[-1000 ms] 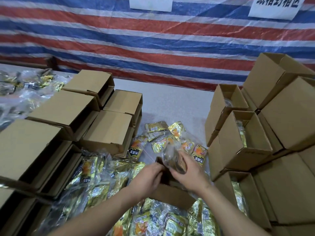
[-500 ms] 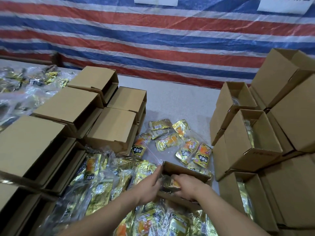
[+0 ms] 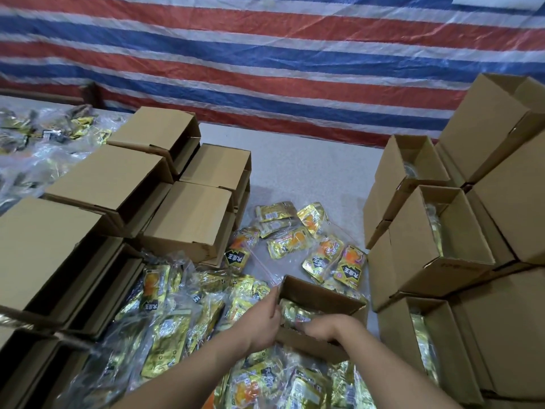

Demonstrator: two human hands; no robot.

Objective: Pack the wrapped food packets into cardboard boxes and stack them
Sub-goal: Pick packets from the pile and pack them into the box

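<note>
A pale grey speckled tabletop is seen running up to a red, white and blue striped tarpaulin hung across the whole upper part of the frame. At the upper left, clear plastic bags of small packets are heaped. Along the left edge and left centre, closed brown cardboard boxes are stacked on their sides. Gold foil food packets sealed in clear bags are strewn over the lower centre.

Just right of centre, low in the frame, a small open brown cardboard box is set on the packets, with a gold wrapped packet lying inside it. The left hand is curled round the box's left wall. The right hand is sunk into the box directly over the packet; its fingers are bent, but whether the packet is gripped cannot be told.

At the right edge, open-topped brown cardboard boxes holding packets are piled.
</note>
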